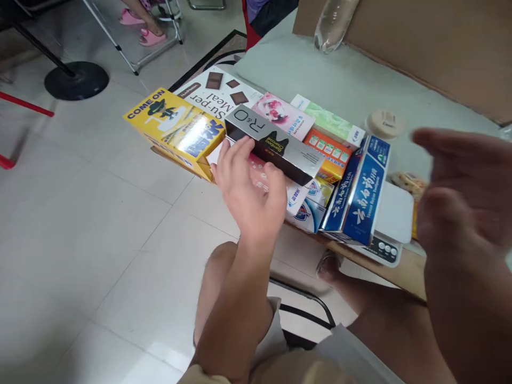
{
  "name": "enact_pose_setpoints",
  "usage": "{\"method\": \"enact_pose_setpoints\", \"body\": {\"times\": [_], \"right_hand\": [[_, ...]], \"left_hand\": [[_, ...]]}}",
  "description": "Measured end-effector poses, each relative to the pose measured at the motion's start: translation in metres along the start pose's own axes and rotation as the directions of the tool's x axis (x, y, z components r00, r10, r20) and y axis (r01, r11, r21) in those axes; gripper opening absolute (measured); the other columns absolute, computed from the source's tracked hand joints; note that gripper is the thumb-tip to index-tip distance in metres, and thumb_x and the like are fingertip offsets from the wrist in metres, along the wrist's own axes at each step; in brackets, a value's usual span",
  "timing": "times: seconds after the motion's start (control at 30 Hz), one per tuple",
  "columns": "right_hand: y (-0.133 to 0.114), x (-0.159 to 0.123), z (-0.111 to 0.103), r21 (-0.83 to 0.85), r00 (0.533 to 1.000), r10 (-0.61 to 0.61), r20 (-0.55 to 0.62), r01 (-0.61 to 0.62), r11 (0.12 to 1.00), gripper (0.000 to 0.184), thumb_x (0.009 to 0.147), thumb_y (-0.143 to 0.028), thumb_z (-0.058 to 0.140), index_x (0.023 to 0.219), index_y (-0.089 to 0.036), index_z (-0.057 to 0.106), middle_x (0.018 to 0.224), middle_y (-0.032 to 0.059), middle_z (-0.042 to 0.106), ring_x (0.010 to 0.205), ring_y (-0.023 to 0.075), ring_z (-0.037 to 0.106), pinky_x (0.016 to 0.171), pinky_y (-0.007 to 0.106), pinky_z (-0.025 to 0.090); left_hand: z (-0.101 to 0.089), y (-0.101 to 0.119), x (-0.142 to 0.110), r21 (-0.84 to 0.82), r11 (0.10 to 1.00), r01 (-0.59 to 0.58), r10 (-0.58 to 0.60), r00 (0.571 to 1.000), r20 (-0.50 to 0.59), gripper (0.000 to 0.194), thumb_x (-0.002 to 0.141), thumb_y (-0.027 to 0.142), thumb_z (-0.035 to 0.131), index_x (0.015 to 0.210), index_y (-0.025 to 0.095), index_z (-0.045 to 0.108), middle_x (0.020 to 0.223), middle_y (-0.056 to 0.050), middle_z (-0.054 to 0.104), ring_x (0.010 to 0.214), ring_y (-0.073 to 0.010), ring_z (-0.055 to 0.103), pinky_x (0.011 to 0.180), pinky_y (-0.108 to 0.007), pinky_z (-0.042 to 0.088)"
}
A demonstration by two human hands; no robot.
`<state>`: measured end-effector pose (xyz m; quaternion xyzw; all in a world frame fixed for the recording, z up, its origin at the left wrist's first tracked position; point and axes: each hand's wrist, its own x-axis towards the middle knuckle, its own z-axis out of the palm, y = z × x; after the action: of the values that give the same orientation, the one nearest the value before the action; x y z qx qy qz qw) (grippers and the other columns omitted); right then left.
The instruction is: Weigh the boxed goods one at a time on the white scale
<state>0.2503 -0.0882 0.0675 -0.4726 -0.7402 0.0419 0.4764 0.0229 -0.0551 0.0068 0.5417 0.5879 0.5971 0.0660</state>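
My left hand [250, 186] rests with its fingers spread on a pink-and-white box, fingertips against the near side of a silver and black "R&O" box [276, 145] lying across the pile. It grips nothing. My right hand [464, 202] hovers blurred at the right edge, fingers apart and empty, close to the camera. Beside the left hand sits a yellow "COME ON" box [176, 128]. Two blue toothpaste boxes [362, 194] lie on a white kitchen scale [394, 224] between my hands.
More boxes crowd the table's [404, 269] near edge: a white "Su-per Meal" box [218, 93], a pink one [284, 114], a green one [328, 120], an orange one [330, 152]. A round white tin [386, 124] and a plastic bottle [334, 24] lie farther back. Another person's pink slippers [142, 26] show far left.
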Motion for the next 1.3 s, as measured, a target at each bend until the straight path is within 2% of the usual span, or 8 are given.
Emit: {"method": "enact_pose_setpoints", "body": {"times": [0.13,0.23,0.33,0.43,0.6,0.73,1.13,1.3], "right_hand": [[0.044,-0.056,-0.039,0.032,0.794,0.102,-0.599,-0.104,0.994,0.03,0.076,-0.034,0.06,0.098,-0.032,0.08,0.082,0.002,0.071,0.082,0.0303,0.071,0.09,0.062,0.054],[0.081,-0.094,-0.062,-0.015,0.629,0.149,-0.763,-0.247,0.969,0.021,0.064,-0.031,0.057,0.079,-0.029,0.071,0.069,0.0025,0.06,0.069,0.0272,0.064,0.077,0.057,0.054],[0.103,-0.126,-0.08,-0.094,0.652,0.312,-0.691,-0.509,0.856,0.016,0.071,-0.032,0.058,0.084,-0.027,0.066,0.081,0.0049,0.065,0.079,0.0264,0.065,0.081,0.053,0.055],[0.117,-0.146,-0.09,-0.158,0.653,0.479,-0.587,-0.673,0.723,0.027,0.076,-0.039,0.063,0.099,-0.024,0.066,0.1,0.0088,0.069,0.091,0.0265,0.068,0.085,0.051,0.057],[0.13,-0.155,-0.09,-0.228,0.639,0.66,-0.394,-0.764,0.603,0.067,0.073,-0.048,0.076,0.132,-0.021,0.059,0.128,0.014,0.067,0.114,0.0314,0.065,0.105,0.059,0.052],[0.124,-0.15,-0.089,-0.271,0.582,0.75,-0.314,-0.812,0.517,0.074,0.076,-0.049,0.073,0.14,-0.021,0.052,0.124,0.0138,0.066,0.113,0.0328,0.063,0.103,0.06,0.052],[0.114,-0.157,-0.11,0.082,0.472,0.73,-0.494,-0.811,0.579,0.03,0.098,-0.034,0.051,0.127,-0.027,0.056,0.116,0.0089,0.066,0.102,0.0238,0.068,0.09,0.047,0.059],[0.088,-0.148,-0.095,0.006,0.627,0.479,-0.614,-0.603,0.798,0.028,0.105,-0.038,0.048,0.131,-0.029,0.053,0.125,0.0094,0.06,0.108,0.0227,0.066,0.092,0.044,0.058]], "left_hand": [[-0.01,0.031,-0.003,-0.199,0.944,-0.263,0.239,0.962,-0.135,0.026,0.092,0.016,0.055,0.113,0.022,0.069,0.111,-0.004,0.075,0.12,-0.0222,0.069,0.12,-0.047,0.05],[-0.019,0.07,-0.019,-0.332,0.884,-0.329,0.35,0.937,0.003,0.026,0.092,0.012,0.055,0.11,0.024,0.07,0.107,-0.004,0.074,0.113,-0.022,0.071,0.113,-0.046,0.056],[-0.012,0.112,-0.059,-0.493,0.843,-0.214,0.362,0.905,0.225,0.023,0.089,0.012,0.057,0.106,0.022,0.068,0.1,-0.002,0.072,0.102,-0.0207,0.075,0.103,-0.041,0.062],[0.015,0.139,-0.112,-0.654,0.751,-0.09,0.466,0.774,0.429,0.022,0.083,0.014,0.061,0.105,0.017,0.066,0.097,-0.005,0.073,0.095,-0.0193,0.076,0.098,-0.036,0.064],[0.062,0.145,-0.169,-0.643,0.765,-0.049,0.54,0.594,0.597,0.025,0.086,0.017,0.059,0.11,0.015,0.065,0.107,-0.013,0.072,0.104,-0.0241,0.073,0.096,-0.039,0.065],[0.081,0.139,-0.174,-0.495,0.866,-0.072,0.454,0.53,0.717,0.03,0.091,0.02,0.059,0.12,0.014,0.063,0.123,-0.017,0.067,0.119,-0.0261,0.07,0.106,-0.042,0.06],[0.096,0.135,-0.167,-0.458,0.883,-0.107,0.433,0.565,0.702,0.031,0.09,0.015,0.06,0.121,0.015,0.063,0.12,-0.013,0.067,0.118,-0.0233,0.069,0.105,-0.038,0.061],[0.088,0.133,-0.159,-0.441,0.883,-0.159,0.43,0.648,0.629,0.031,0.091,0.016,0.059,0.122,0.015,0.061,0.122,-0.014,0.064,0.122,-0.0241,0.067,0.106,-0.04,0.06]]}}
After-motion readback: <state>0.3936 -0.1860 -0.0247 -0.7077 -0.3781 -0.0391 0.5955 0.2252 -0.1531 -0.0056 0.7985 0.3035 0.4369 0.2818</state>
